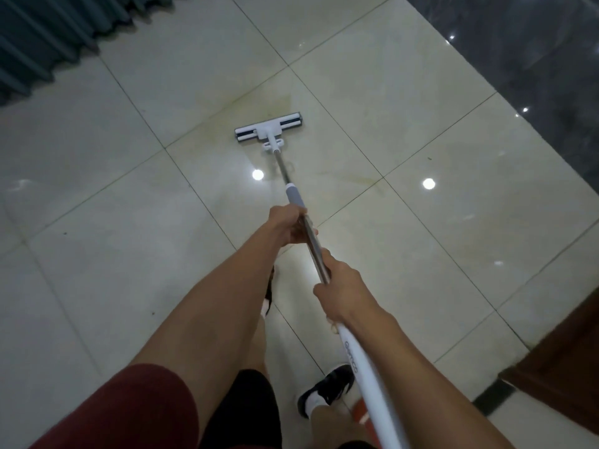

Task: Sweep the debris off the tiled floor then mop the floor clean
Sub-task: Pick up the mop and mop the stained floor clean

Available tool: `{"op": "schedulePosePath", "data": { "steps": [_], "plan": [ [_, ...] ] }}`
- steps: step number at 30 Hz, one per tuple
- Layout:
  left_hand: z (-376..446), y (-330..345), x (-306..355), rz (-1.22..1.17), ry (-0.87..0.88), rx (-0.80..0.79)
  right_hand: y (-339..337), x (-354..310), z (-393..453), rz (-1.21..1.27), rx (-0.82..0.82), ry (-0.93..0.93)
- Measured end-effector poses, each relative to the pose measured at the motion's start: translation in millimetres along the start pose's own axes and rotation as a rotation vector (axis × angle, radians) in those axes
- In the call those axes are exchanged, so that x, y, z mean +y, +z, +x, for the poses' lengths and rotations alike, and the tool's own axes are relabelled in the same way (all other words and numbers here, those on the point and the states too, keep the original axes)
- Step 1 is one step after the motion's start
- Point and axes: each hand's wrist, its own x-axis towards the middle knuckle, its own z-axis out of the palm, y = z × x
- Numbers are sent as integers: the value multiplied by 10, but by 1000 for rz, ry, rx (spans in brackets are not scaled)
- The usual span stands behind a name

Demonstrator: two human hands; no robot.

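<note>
A flat white mop head (269,128) rests on the glossy cream tiled floor (113,189), ahead of me. Its metal handle (281,166) runs back toward me through a grey grip and a white upper tube. My left hand (290,226) is closed around the metal shaft just below the grey grip. My right hand (338,291) grips the handle lower down, where the metal meets the white tube. Faint yellowish streaks mark the tiles around the mop head. Small dark specks (429,158) lie on the floor.
A teal pleated curtain (45,37) hangs at the upper left. A dark polished wall (534,59) runs along the right. A brown wooden piece of furniture (564,361) stands at the lower right. My dark shoe (327,388) is on the tiles below the handle.
</note>
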Motion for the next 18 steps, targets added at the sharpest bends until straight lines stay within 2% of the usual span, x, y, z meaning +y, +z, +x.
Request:
{"op": "schedulePosePath", "data": {
  "steps": [7, 12, 15, 18],
  "plan": [
    [840, -425, 1372, -32, 30, -46, -152, -1142, 1207, -135, 97, 26],
    [1399, -712, 2425, -37, 89, -15, -267, -2028, 2157, -202, 134, -33],
    [1708, -872, 2826, -2, 119, 72, -267, -2400, 2573, -233, 140, -44],
    [1827, -1009, 2936, 29, 133, 63, -193, -2526, 2711, -256, 136, -35]
  ]
}}
